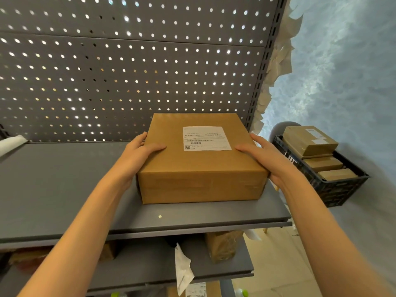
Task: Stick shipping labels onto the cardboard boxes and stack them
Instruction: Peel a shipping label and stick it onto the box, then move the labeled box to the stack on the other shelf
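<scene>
While sitting flat on the grey metal shelf [64,189] by the perforated back panel [128,71], the brown cardboard box [199,170] with white shipping label [206,138] is gripped both sides: left hand [141,153] and right hand [263,155], thumbs on top, fingers curled round the edges; black plastic crate [334,189] of labelled boxes sits well to the right

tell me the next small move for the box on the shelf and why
Probably let go and draw both hands back. The cardboard box already carries its shipping label and appears to rest flat on the grey shelf, with the left hand and right hand gripping its sides.
</scene>
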Motion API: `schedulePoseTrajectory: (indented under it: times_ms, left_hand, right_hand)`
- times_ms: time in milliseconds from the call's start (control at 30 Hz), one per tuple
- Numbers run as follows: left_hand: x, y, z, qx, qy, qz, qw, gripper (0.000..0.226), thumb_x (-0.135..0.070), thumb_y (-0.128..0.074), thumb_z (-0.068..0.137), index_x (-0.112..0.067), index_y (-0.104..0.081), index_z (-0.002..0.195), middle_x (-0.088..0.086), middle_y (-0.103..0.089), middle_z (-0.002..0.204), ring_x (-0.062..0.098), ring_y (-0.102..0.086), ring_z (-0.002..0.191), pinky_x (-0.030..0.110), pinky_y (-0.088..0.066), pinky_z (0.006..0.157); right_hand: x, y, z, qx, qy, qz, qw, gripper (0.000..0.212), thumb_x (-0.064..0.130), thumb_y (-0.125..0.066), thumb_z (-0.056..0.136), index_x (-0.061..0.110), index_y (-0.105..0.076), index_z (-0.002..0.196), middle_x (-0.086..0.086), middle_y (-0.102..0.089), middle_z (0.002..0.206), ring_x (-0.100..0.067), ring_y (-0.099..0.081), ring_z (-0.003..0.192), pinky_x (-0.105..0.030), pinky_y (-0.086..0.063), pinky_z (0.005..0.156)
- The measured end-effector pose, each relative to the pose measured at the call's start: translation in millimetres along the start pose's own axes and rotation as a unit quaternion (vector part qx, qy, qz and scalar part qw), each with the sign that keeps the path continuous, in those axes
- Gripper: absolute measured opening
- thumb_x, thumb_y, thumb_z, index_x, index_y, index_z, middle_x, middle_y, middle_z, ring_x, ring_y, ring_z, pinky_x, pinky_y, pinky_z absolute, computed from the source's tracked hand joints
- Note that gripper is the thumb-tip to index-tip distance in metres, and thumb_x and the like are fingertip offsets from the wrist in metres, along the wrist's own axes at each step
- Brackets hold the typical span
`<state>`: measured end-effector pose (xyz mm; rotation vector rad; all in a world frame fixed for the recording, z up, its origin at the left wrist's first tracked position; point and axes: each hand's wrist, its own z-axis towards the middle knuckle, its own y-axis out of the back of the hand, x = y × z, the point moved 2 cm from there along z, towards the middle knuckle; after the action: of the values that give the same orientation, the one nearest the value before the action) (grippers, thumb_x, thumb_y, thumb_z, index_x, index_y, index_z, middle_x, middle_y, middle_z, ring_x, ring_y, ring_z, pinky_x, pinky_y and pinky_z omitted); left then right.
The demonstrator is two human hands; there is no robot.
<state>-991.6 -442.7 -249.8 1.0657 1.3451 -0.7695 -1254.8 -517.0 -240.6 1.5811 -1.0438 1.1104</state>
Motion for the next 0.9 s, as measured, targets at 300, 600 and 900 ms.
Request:
schedulePoseTrajectory:
  times_ms: [300,600,900]
  left_hand:
    - [-7,-2,-3,-0.03,-0.031,0.061,0.997,0.05,-0.031,-0.059,0.089,-0.022,-0.043,0.135,-0.004,-0.053,0.117,0.009,-0.054,0.091,0.016,-0.038,0.066]
    - [-34,33,-27,-0.186,-0.193,0.323,0.908,0.028,-0.036,-0.055,0.091,-0.022,-0.064,0.114,-0.006,-0.064,0.103,0.016,-0.059,0.097,0.036,-0.046,0.083]
    - [-32,119,-60,-0.286,-0.279,0.525,0.751,0.018,-0.024,-0.061,0.086,-0.01,-0.067,0.097,0.01,-0.067,0.089,0.036,-0.059,0.082,0.035,-0.037,0.064]
  right_hand:
    - [0,3,3,0.018,0.001,-0.024,1.0,0.082,0.035,-0.067,0.084,0.025,-0.018,0.149,-0.002,-0.045,0.141,-0.017,-0.058,0.105,-0.023,-0.048,0.071]
    - [45,-20,-23,-0.079,0.265,-0.323,0.905,0.049,0.028,-0.057,0.09,0.021,-0.044,0.137,-0.002,-0.045,0.139,-0.02,-0.041,0.128,-0.029,-0.033,0.1]
    - [89,-143,-53,-0.054,0.412,-0.494,0.764,0.038,0.025,-0.047,0.094,0.017,-0.049,0.131,-0.004,-0.053,0.122,-0.025,-0.049,0.107,-0.033,-0.039,0.087]
